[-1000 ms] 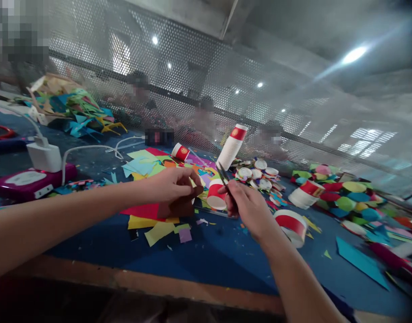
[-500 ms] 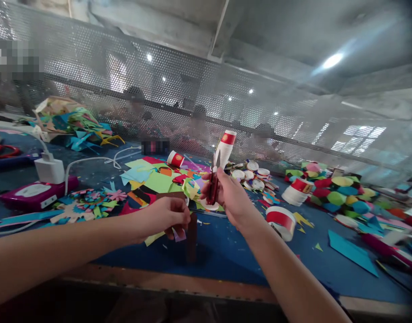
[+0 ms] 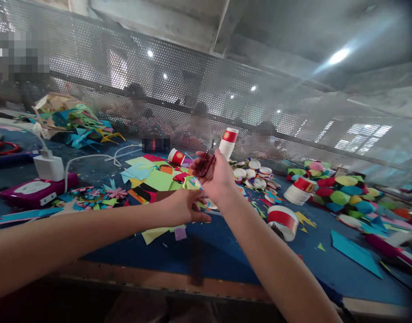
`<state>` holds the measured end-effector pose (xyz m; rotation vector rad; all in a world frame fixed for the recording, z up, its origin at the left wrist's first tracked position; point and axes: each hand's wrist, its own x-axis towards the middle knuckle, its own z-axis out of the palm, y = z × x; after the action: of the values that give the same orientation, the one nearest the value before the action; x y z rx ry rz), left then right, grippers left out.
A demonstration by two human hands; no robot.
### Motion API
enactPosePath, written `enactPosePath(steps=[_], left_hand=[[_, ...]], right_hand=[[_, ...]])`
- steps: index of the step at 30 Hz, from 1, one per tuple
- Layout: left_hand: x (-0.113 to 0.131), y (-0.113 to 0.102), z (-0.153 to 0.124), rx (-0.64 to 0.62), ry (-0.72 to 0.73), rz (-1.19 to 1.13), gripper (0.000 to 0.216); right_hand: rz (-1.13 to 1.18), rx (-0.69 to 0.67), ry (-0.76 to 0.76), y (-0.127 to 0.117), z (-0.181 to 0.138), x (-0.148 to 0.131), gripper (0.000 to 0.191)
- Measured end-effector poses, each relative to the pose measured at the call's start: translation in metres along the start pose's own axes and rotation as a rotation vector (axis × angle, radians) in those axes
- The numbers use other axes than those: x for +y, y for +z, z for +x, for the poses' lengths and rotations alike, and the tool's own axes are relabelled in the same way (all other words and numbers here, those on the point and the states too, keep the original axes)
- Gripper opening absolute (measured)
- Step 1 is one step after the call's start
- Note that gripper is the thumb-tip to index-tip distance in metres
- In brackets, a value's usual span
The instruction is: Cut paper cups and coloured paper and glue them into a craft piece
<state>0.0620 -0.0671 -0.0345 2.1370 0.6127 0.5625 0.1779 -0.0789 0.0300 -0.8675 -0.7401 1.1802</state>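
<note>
My right hand (image 3: 214, 176) is raised above the blue table (image 3: 226, 255) and closed round small red-handled scissors (image 3: 204, 163), blades pointing up. Just below it, my left hand (image 3: 187, 208) hovers over coloured paper sheets (image 3: 152, 178) with its fingers loosely stretched out and nothing in them. A dark brown paper strip (image 3: 195, 262), blurred, is near the table's front edge below my left hand. A red and white paper cup (image 3: 282, 220) lies on its side to the right of my right forearm.
A tall stack of paper cups (image 3: 228, 142), loose cup lids (image 3: 256, 174) and a heap of coloured paper pieces (image 3: 340, 193) lie further back. A white charger (image 3: 49, 167) sits on a purple device (image 3: 34, 190) at left. Behind a perforated metal screen (image 3: 179, 80), other people sit.
My left hand has let go of the brown strip, which has dropped toward the table edge, and has opened. My right hand has lifted the scissors and turned toward the left.
</note>
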Motion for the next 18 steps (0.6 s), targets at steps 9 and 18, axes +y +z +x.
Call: enactPosePath(steps=[9, 18], left_hand=[[-0.011, 0.013, 0.026, 0.098, 0.039, 0.012, 0.030], [-0.029, -0.024, 0.000, 0.098, 0.067, 0.468, 0.033]], right_hand=[[0.061, 0.059, -0.039, 0.005, 0.008, 0.001, 0.058], [-0.193, 0.082, -0.310, -0.007, -0.004, -0.060, 0.051]])
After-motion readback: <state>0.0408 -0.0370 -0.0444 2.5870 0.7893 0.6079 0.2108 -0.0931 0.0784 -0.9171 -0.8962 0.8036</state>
